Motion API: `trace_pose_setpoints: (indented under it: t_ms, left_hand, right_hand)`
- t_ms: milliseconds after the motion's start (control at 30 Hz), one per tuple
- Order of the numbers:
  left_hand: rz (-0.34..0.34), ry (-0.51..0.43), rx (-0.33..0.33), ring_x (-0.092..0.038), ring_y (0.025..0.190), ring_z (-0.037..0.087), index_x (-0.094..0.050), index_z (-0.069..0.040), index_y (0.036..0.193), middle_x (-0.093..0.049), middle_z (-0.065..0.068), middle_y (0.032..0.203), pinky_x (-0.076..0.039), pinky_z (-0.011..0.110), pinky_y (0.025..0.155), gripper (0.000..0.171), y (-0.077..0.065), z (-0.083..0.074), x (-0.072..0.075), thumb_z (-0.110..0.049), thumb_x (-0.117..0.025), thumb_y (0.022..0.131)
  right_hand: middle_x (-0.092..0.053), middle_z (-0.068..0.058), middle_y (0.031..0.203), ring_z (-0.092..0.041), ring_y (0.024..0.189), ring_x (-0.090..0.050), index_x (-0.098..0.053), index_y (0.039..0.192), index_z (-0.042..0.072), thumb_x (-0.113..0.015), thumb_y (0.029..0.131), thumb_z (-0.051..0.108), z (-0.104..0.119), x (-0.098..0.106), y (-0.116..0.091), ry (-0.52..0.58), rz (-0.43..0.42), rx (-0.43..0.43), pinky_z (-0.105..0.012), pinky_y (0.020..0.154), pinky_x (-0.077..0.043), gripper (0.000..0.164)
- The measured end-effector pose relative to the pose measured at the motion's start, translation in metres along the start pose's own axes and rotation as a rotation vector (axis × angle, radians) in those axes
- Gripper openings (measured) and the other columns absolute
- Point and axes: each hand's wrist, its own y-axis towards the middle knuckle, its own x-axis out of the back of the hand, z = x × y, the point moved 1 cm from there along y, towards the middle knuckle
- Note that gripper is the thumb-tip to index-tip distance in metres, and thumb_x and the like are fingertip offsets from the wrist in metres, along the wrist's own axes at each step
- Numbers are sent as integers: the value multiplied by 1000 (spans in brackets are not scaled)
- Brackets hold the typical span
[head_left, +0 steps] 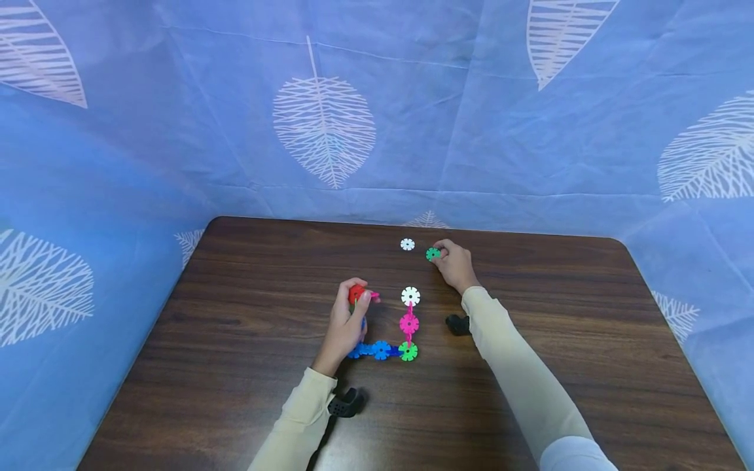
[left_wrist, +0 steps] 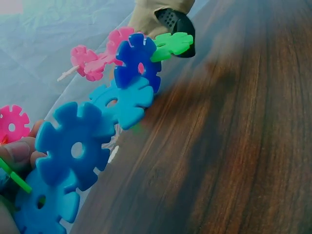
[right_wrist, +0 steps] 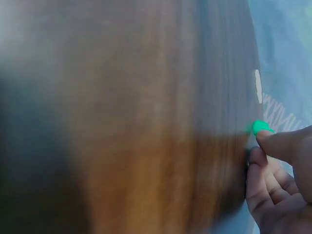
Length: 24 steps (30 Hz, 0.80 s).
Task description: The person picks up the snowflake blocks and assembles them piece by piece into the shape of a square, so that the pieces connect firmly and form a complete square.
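Note:
My left hand (head_left: 343, 325) grips one end of a chain of linked snowflake discs, with a red disc (head_left: 356, 294) between its fingers and thumb. From there the chain runs through light-blue discs (left_wrist: 76, 150) and a dark-blue disc (left_wrist: 138, 63) to a bright green disc (head_left: 408, 351). Beyond that corner it turns toward the back with a pink disc (head_left: 409, 323) and a white disc (head_left: 410, 296) at its end. Near the table's back, my right hand (head_left: 456, 265) pinches a green snowflake disc (head_left: 432, 254) between thumb and finger.
A loose white disc (head_left: 408, 244) lies close to the back edge of the dark wooden table (head_left: 265, 261), left of the right hand. Blue cloth (head_left: 412, 131) with white leaf prints hangs behind and beside the table. Dark wrist-worn devices (head_left: 346, 403) sit at both wrists.

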Motion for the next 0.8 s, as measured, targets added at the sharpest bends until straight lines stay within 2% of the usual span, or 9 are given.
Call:
trace_pose_setpoints:
  t_ms: [167,333,433,567,700,800]
  left_hand:
    - [8,-21,-18,-38,37,7,-35,4,128,-61,29,106,-38,19,37,33,0,-1,-2,-14,-42,102]
    - [11,-4,-6,-39,37,8,-36,2,128,-61,28,107,-38,19,37,33,1,2,-1,-16,-41,102]
    - [8,-4,-2,-39,37,8,-36,1,128,-61,28,107,-38,19,37,31,1,3,0,-16,-41,102]
    - [16,4,11,-39,37,7,-36,0,128,-60,28,108,-39,19,38,32,1,3,0,-17,-42,102]
    - [17,19,12,-39,38,7,-36,0,129,-59,28,108,-39,19,39,33,1,4,-1,-17,-43,102]
    - [13,28,1,-39,38,7,-37,0,128,-61,26,107,-39,19,38,33,2,3,-2,-17,-43,101]
  right_hand:
    - [-62,-12,92,-23,79,-61,-58,121,6,-60,93,13,-1,5,-16,17,29,18,-37,73,-49,29]
    - [-65,-11,89,-19,74,-64,-60,120,6,-59,93,12,0,8,-31,53,36,22,-30,66,-48,28]
    - [-65,-12,89,-19,74,-66,-60,120,5,-59,94,13,-1,9,-39,137,45,17,-28,63,-50,28]
    - [-66,-15,94,-15,74,-66,-59,122,2,-59,94,17,0,15,-53,265,58,-18,-26,66,-54,32]
    - [-66,-20,101,-10,75,-66,-59,120,-3,-60,93,19,9,24,-70,373,72,-43,-32,73,-57,34]
    - [-65,-22,102,-11,76,-66,-59,118,-5,-61,93,19,21,29,-82,452,99,-31,-39,78,-57,34]
